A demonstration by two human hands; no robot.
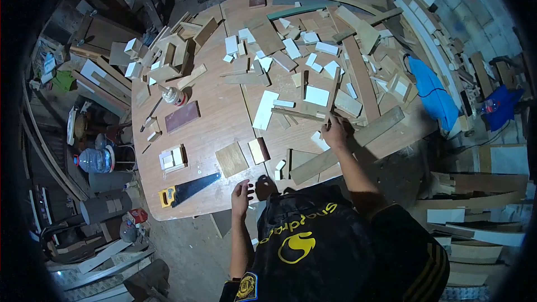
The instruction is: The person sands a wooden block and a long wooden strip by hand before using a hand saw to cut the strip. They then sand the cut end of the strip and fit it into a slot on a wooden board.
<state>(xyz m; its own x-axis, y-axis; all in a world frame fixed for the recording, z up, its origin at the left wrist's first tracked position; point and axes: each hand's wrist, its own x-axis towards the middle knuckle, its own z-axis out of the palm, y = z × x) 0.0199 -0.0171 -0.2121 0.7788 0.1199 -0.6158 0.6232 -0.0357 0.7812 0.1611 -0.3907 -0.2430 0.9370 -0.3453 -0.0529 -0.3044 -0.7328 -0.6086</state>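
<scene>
My right hand [334,132] reaches over the scrap pile on the table, its fingers closed at the near end of a narrow wooden strip [334,90]. Another thin strip [296,113] lies just left of those fingers. Under my right forearm is a long grey-brown board [347,145]. My left hand [240,198] hovers at the table's front edge with fingers apart and nothing in them. Close to it are a hand saw [190,190] with a yellow handle, a square plywood piece [232,159] and a small block [258,150] with a dark side.
White and brown offcuts [317,96] are scattered across the right half of the table [212,106]. A glue bottle [175,96], a reddish board [182,116] and stacked wooden pieces [173,59] occupy the left. Blue cloth [433,94] hangs at the right edge.
</scene>
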